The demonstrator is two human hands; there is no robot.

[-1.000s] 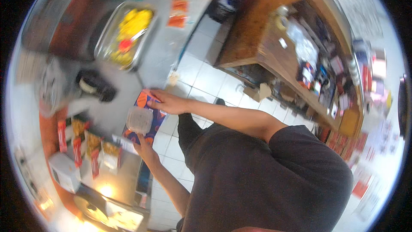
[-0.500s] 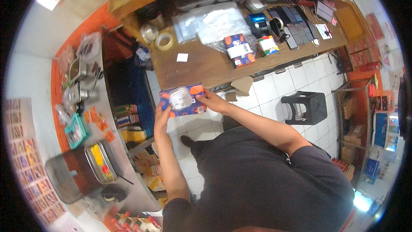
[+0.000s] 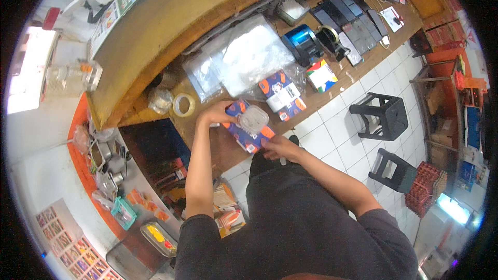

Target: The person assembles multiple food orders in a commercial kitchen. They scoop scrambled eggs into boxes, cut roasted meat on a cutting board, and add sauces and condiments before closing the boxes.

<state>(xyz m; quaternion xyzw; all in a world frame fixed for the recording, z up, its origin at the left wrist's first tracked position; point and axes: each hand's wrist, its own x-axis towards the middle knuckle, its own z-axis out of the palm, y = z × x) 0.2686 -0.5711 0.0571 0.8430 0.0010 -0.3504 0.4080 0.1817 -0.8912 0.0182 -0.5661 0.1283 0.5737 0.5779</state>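
A purple box with orange patches [image 3: 237,134] is tilted in front of me at the near edge of the wooden table. My left hand [image 3: 217,113] grips its far left end. At the near right corner, the fingers of my right hand [image 3: 280,149] close on the same box. A clear, rounded plastic piece like a small tub or lid [image 3: 253,119] lies against its upper face; I cannot tell exactly what it is. Beyond, on the table, sits a similar purple and orange box [image 3: 296,105] with a white band across it.
On the wooden table [image 3: 210,150] are a tape roll [image 3: 183,105], clear plastic bags [image 3: 246,46], a blue and black device [image 3: 301,43], a tape dispenser [image 3: 332,40], a colourful small box [image 3: 321,75] and several phones [image 3: 358,33]. Black stools [image 3: 386,116] stand on the tiled floor to the right.
My hands and the held box have moved right and closer to the table, and the box has turned clockwise. My right hand has shifted to its near corner. The view has swung round.
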